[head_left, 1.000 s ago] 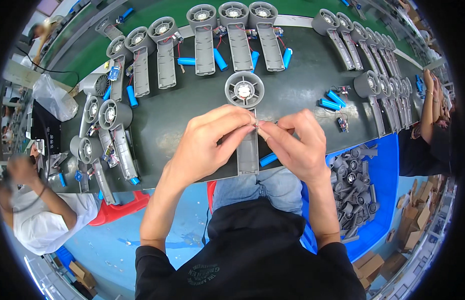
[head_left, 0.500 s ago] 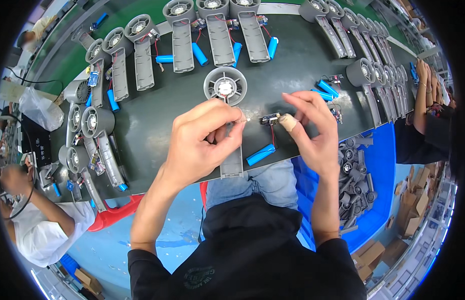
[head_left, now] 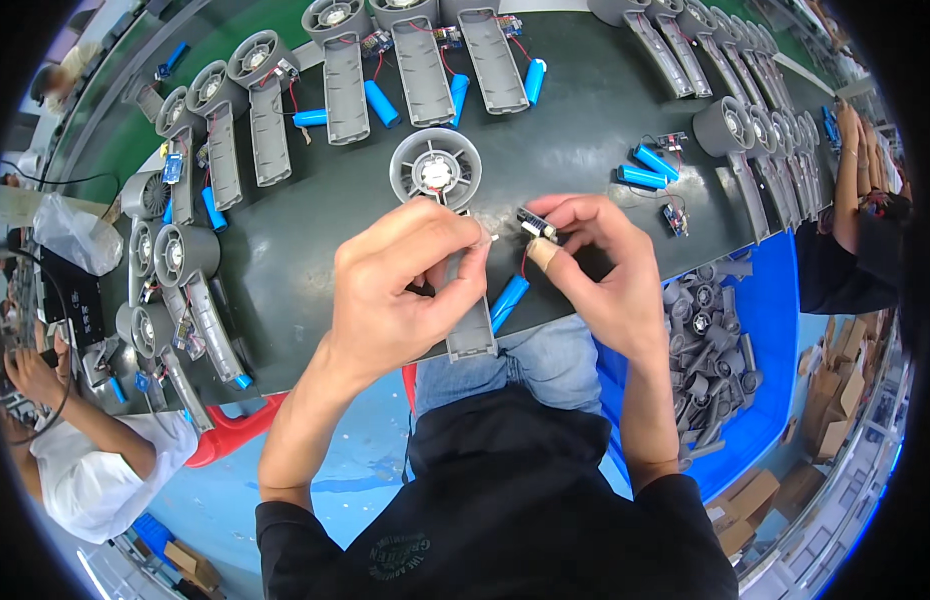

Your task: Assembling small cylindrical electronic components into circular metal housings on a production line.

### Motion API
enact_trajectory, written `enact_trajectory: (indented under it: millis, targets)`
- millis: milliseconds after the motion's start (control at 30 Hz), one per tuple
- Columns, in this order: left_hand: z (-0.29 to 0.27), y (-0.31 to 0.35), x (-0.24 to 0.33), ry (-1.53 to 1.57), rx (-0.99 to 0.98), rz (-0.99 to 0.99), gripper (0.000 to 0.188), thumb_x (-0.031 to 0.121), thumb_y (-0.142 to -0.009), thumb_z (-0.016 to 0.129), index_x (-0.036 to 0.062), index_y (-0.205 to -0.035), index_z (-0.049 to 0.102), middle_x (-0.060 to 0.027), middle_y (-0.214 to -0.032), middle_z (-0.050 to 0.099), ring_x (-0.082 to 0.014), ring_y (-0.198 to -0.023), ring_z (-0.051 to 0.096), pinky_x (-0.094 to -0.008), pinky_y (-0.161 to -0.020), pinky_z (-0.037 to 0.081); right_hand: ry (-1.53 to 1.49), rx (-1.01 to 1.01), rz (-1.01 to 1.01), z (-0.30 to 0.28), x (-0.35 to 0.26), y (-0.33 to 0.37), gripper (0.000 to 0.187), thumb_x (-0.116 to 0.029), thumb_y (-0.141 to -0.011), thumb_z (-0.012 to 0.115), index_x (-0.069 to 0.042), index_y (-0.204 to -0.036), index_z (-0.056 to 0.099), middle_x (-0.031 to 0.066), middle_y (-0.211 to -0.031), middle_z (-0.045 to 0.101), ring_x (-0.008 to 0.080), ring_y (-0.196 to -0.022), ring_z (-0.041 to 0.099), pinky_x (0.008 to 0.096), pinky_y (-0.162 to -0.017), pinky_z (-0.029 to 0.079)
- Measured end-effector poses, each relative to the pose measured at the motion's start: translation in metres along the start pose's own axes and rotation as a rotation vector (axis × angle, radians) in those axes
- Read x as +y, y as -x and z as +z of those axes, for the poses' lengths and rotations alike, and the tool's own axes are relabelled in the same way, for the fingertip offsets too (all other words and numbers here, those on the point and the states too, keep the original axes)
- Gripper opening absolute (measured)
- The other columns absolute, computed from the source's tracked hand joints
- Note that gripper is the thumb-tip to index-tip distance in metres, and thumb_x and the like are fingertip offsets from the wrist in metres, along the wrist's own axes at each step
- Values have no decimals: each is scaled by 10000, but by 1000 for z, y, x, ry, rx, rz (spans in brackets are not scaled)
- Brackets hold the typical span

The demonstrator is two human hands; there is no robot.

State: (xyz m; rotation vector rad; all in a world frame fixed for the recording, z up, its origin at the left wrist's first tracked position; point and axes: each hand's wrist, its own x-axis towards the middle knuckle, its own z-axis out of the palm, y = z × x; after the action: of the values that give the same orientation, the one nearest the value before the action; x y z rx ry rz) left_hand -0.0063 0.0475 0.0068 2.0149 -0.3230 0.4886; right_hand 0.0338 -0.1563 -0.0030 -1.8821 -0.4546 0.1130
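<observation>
My left hand (head_left: 405, 275) is narrowed to a pinch, thumb and fingertip holding a small white plug (head_left: 494, 238). My right hand (head_left: 613, 280) holds a little circuit board (head_left: 536, 224) between thumb and fingers, near the plug with a gap between them; a tan wrap (head_left: 541, 255) covers that thumb's tip. A red wire (head_left: 526, 264) hangs from the board towards a blue battery (head_left: 509, 302), which lies tilted on the dark table (head_left: 305, 240) just beside the grey handle (head_left: 472, 333) in front of me. The round grey fan (head_left: 435, 168) stands beyond my left hand, with a pale hub at its middle. As for writing, my black shirt (head_left: 515, 500) carries a faded arc of pale lettering (head_left: 400, 552) on its front, and a black panel (head_left: 83, 300) at the far left shows a line of pale characters. Any print on the board in my fingers is too small to make out. More grey fans (head_left: 347, 90) with handles, boards and batteries line the back of the table. To the right lie two loose blue batteries (head_left: 647, 168), with a second board (head_left: 675, 220) near them. Below the table's right side, a blue bin (head_left: 775, 290) holds a heap of grey parts (head_left: 705, 350).
</observation>
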Motion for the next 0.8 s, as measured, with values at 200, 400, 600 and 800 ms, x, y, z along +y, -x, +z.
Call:
enact_trajectory:
  millis: [200, 400, 600, 800]
  targets:
    - [3, 1, 1, -44, 14, 33, 175, -84, -723, 736, -6, -867, 677, -45, -770, 623, -91, -507, 512, -246, -464, 403, -209, 1, 80, 22, -2, 0, 246, -61, -849, 750, 9, -1073, 677, 76, -931, 679, 142, -790, 641, 276, -729, 513]
    - [9, 0, 0, -209, 98, 131, 207, -88, -674, 733, 24, -832, 660, -47, -765, 611, -165, -561, 584, -282, -493, 463, -33, 6, -107, 23, 0, -2, 325, -42, -859, 724, 9, -1179, 694, 99, -949, 667, 184, -783, 641, 291, -734, 516]
    - [11, 1, 2, -263, 124, 175, 222, -89, -648, 732, 27, -820, 653, -46, -737, 593, -185, -569, 583, -297, -495, 467, 36, 58, -172, 29, -1, 2, 340, -40, -839, 742, 10, -1172, 698, 107, -931, 667, 189, -734, 632, 293, -651, 509]
    - [12, -1, 2, -261, 118, 151, 221, -87, -644, 733, 25, -817, 652, -46, -729, 582, -188, -559, 563, -301, -487, 458, 192, 97, -320, 33, 7, 1, 371, 34, -806, 720, -8, -1174, 710, 113, -905, 675, 197, -737, 634, 284, -657, 503]
